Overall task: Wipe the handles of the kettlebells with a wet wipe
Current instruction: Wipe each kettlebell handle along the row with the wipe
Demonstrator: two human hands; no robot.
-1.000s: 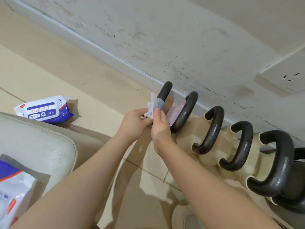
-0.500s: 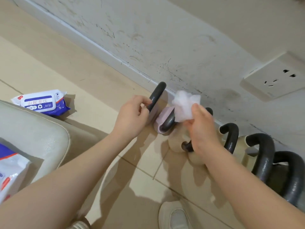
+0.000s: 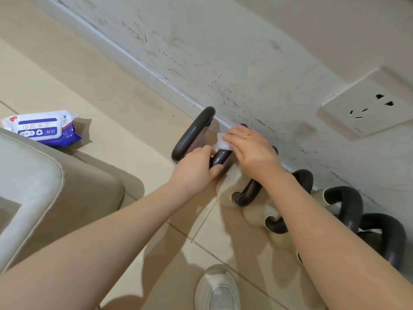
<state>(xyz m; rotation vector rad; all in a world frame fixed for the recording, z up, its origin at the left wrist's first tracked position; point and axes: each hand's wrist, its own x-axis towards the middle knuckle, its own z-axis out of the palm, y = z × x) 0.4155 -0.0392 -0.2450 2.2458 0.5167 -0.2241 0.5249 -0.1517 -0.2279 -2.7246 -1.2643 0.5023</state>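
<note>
Several kettlebells (image 3: 252,215) are ranged along the wall (image 3: 245,52) | second handle (image 3: 220,156) is steadied by left hand (image 3: 196,168), fingers curled round it | wet wipe (image 3: 222,143) is pressed on it under right hand (image 3: 252,148), fingers nearly flat | wipe judged limp, slippery; handle rigid, heavy, best gripped low.

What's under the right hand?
The right hand presses a white wipe onto the second kettlebell handle. The handle's upper part and most of the wipe are covered.
</note>
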